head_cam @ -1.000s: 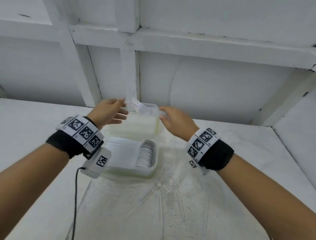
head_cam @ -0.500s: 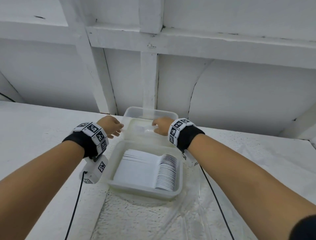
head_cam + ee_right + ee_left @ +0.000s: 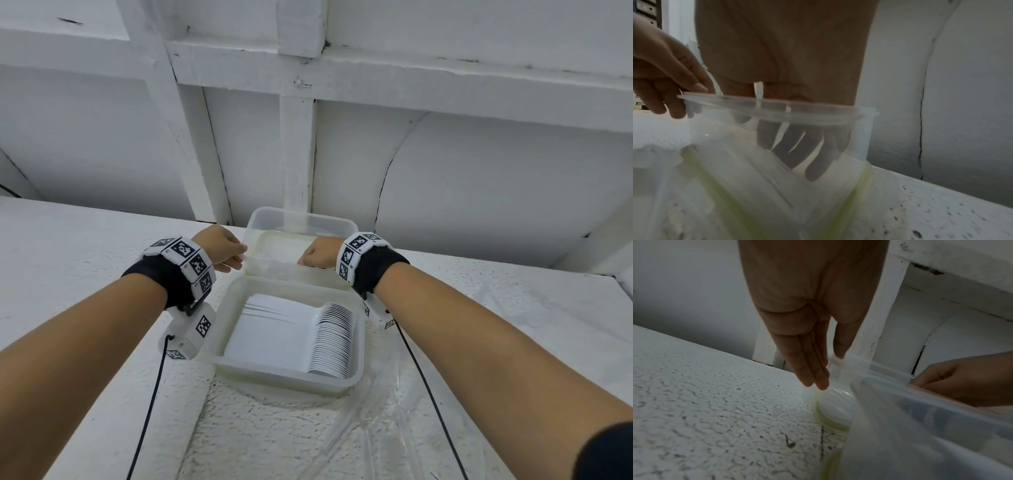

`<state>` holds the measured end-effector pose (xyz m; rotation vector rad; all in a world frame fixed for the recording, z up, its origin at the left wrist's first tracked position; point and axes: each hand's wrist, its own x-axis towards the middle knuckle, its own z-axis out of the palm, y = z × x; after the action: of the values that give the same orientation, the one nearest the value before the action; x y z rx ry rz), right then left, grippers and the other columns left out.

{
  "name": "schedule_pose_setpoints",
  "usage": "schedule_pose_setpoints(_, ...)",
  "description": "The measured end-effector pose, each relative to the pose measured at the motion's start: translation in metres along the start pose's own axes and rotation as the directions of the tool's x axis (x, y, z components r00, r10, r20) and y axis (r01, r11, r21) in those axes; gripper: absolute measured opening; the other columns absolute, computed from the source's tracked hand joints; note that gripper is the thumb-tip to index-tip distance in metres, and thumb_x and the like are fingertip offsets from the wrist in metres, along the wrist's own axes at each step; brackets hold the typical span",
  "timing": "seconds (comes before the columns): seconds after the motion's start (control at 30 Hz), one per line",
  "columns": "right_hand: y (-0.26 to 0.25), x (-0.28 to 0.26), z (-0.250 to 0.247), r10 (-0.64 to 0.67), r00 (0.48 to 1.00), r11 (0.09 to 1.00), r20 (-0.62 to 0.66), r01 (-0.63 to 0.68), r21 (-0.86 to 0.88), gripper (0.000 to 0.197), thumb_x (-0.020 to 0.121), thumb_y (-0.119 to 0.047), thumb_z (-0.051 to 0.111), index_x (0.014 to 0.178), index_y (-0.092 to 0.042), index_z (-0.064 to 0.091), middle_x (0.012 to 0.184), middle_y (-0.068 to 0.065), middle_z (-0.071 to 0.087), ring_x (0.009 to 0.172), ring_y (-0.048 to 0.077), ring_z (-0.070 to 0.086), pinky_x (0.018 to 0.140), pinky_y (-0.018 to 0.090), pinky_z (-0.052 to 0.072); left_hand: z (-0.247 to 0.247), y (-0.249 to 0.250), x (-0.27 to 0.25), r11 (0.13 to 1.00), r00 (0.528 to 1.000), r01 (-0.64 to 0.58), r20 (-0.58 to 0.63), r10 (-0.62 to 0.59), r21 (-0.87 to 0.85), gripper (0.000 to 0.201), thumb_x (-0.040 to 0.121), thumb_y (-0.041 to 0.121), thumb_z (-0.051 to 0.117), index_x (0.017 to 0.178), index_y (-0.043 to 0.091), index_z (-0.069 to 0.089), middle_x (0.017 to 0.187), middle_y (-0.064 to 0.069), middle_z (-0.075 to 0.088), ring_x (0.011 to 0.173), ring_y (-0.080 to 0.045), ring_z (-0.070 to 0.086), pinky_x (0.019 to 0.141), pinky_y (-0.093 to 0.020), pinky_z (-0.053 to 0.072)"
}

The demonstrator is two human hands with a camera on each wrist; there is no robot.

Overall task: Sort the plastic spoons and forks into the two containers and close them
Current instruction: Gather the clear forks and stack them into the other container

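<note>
Though clear, lid (image 3: 274, 269): left hand (image 3: 221, 247), right hand (image 3: 320, 254)

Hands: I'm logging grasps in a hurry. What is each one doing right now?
Left hand: pinches the rim of the far container.
Right hand: fingers reach down inside that container; whether they hold anything cannot be told.

Premises appear to be a bare, utilitarian work or storage space, not a furnished home or office; the exact type cannot be determined. The work surface (image 3: 85, 260) is rough, white-painted and pitted, with dark specks and hairline cracking. Behind it stands a white-painted wall (image 3: 479, 192) braced by timber framing (image 3: 296, 154), with chipped paint and gaps at the joints. A curved crack (image 3: 385, 181) runs through one wall panel. Lighting is dim and flat.
</note>
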<state>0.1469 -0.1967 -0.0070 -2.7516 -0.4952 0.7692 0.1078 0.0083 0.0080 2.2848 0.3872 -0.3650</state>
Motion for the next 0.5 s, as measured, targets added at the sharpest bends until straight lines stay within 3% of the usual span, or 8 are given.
schedule_pose_setpoints(0.1, 0.000, -0.004, 0.000, 0.001, 0.999, 1.000, -0.048, 0.000, 0.017, 0.031, 0.096, -0.028, 0.045, 0.086, -0.001, 0.057, 0.092, 0.008, 0.057, 0.087, 0.023, 0.052, 0.079, 0.027, 0.039, -0.001, 0.004, -0.006, 1.000, 1.000, 0.008, -0.010, -0.007, 0.025, 0.021, 0.095, 0.017, 0.049, 0.094, 0.002, 0.062, 0.077, -0.005, 0.064, 0.066, -0.013, 0.061, 0.064, -0.026, 0.052)
schedule_pose_setpoints(0.17, -0.001, -0.014, -0.006, -0.002, 0.997, 1.000, -0.074, 0.003, 0.016, 0.038, 0.098, -0.027, 0.041, 0.100, 0.006, 0.061, 0.106, 0.012, 0.064, 0.100, 0.028, 0.057, 0.087, 0.031, 0.042, -0.004, 0.009, -0.015, 0.996, 0.999, -0.025, -0.043, 0.028, 0.086, 0.025, 0.096, 0.019, 0.047, 0.105, 0.001, 0.061, 0.092, -0.010, 0.064, 0.080, -0.022, 0.061, 0.067, -0.028, 0.050)
schedule_pose_setpoints(0.23, 0.000, -0.034, -0.015, -0.033, 0.991, 0.999, -0.129, 0.035, 0.015, 0.040, 0.099, -0.025, 0.037, 0.116, 0.003, 0.060, 0.121, 0.014, 0.062, 0.113, 0.030, 0.055, 0.096, 0.034, 0.041, -0.010, 0.016, -0.029, 0.980, 0.989, -0.083, -0.109, 0.104, 0.182, 0.030, 0.096, 0.022, 0.046, 0.113, 0.001, 0.059, 0.110, -0.016, 0.063, 0.098, -0.029, 0.060, 0.075, -0.033, 0.049)
schedule_pose_setpoints(0.3, 0.001, -0.062, -0.023, -0.117, 0.974, 0.993, -0.194, 0.118, -0.006, 0.039, 0.100, -0.023, 0.036, 0.119, 0.000, 0.059, 0.124, 0.012, 0.060, 0.117, 0.028, 0.052, 0.099, 0.033, 0.038, -0.013, 0.026, -0.047, 0.951, 0.963, -0.159, -0.172, 0.209, 0.264, 0.032, 0.096, 0.023, 0.046, 0.117, 0.002, 0.059, 0.117, -0.016, 0.061, 0.108, -0.031, 0.056, 0.084, -0.033, 0.043)
schedule_pose_setpoints(0.37, 0.007, -0.098, -0.027, -0.189, 0.950, 0.982, -0.249, 0.188, -0.025, 0.037, 0.100, -0.023, 0.038, 0.124, -0.004, 0.059, 0.128, 0.007, 0.058, 0.119, 0.022, 0.050, 0.097, 0.025, 0.032, -0.011, 0.037, -0.072, 0.927, 0.927, -0.247, -0.209, 0.311, 0.282, 0.030, 0.096, 0.023, 0.045, 0.116, 0.006, 0.059, 0.115, -0.010, 0.062, 0.106, -0.026, 0.054, 0.083, -0.030, 0.039)
schedule_pose_setpoints(0.5, 0.031, -0.175, -0.019, -0.237, 0.926, 0.971, -0.294, 0.232, -0.053, 0.034, 0.099, -0.024, 0.043, 0.127, -0.012, 0.057, 0.125, 0.003, 0.059, 0.114, 0.016, 0.051, 0.090, 0.018, 0.030, 0.007, 0.061, -0.137, 0.856, 0.834, -0.469, -0.210, 0.510, 0.217, 0.020, 0.096, 0.023, 0.046, 0.102, 0.014, 0.063, 0.089, 0.002, 0.063, 0.081, -0.015, 0.055, 0.065, -0.020, 0.037)
